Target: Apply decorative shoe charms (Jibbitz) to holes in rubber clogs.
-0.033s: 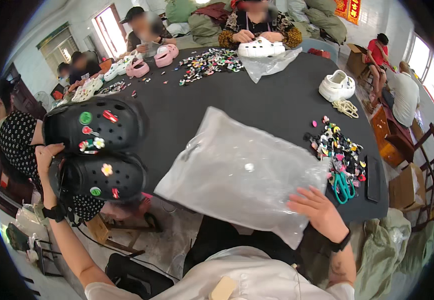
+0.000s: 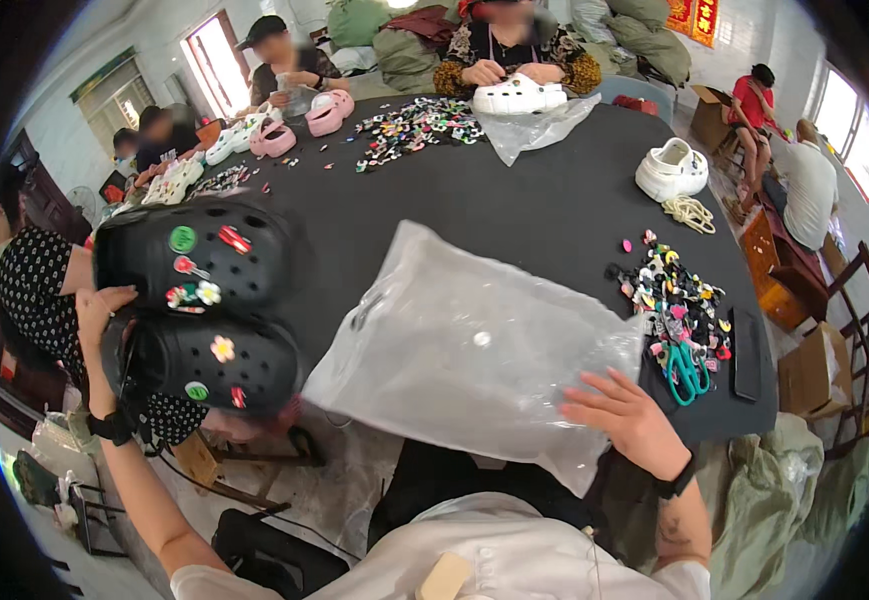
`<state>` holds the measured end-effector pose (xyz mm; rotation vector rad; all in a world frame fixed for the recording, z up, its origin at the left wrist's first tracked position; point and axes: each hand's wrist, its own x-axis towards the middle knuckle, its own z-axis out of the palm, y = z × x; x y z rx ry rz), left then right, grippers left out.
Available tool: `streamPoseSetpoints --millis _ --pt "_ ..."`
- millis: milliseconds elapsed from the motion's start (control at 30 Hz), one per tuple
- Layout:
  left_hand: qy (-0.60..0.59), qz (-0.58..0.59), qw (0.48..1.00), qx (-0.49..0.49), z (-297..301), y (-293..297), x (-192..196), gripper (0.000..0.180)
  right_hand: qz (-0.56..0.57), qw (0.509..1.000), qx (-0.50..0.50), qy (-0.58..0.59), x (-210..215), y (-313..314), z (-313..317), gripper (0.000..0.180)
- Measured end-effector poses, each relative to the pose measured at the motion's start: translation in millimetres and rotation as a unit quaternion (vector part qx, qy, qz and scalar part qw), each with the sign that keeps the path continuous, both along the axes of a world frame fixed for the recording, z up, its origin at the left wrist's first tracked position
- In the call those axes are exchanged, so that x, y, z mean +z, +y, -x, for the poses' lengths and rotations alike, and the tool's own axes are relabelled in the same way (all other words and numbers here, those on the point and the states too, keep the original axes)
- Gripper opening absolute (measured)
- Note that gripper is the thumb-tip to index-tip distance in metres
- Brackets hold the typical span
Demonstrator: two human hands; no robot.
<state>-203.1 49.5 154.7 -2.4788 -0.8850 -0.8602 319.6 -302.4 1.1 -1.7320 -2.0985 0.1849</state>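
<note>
My left hand (image 2: 102,312) grips a pair of black clogs (image 2: 244,345) by the heel end, holding them up at the left side of the table. Decorative charms dot their uppers: green discs, flowers and red pieces. A clear plastic bag (image 2: 454,330) lies flat in front of me, its near edge overhanging the table. My right hand (image 2: 629,415) rests on the bag's right end with fingers stretched out. Beyond that hand are teal-handled scissors (image 2: 687,375) and a heap of small colourful charms (image 2: 679,290).
The dark table (image 2: 394,200) also carries a white clog (image 2: 672,172) with a cord bundle (image 2: 689,214), a black phone-like slab (image 2: 746,355), a far charm pile (image 2: 419,130) and pink clogs (image 2: 272,138). Co-workers sit around it; one across handles a white clog (image 2: 519,95).
The black clogs in my left hand have shifted slightly right and down. My right hand and the plastic bag have slid a little to the left.
</note>
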Motion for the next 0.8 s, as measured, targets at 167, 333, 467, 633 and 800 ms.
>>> streamPoseSetpoints --millis 167,333,467,633,800 --pt "0.066 0.073 0.973 -0.207 -107.5 -27.5 25.3 0.023 0.001 0.996 0.013 -0.085 -4.6 23.6 -2.7 0.058" --pt "0.142 0.068 0.9 -0.408 -225.0 -31.7 18.2 0.019 -0.01 0.996 -0.083 -0.044 -16.9 4.4 -10.3 0.043" --pt "0.179 0.112 0.83 -0.516 -307.4 -45.5 -10.9 0.033 -0.016 0.986 -0.164 0.005 -13.1 -19.7 -12.3 0.042" --pt "0.148 0.061 0.804 -0.572 -381.9 -31.1 -72.5 0.035 -0.065 0.949 -0.251 0.177 -8.0 -44.5 -8.1 0.053" --pt "0.001 0.214 0.86 -0.463 -359.2 -12.4 -72.7 0.029 -0.02 0.97 -0.183 0.156 -18.8 -37.6 5.6 0.081"
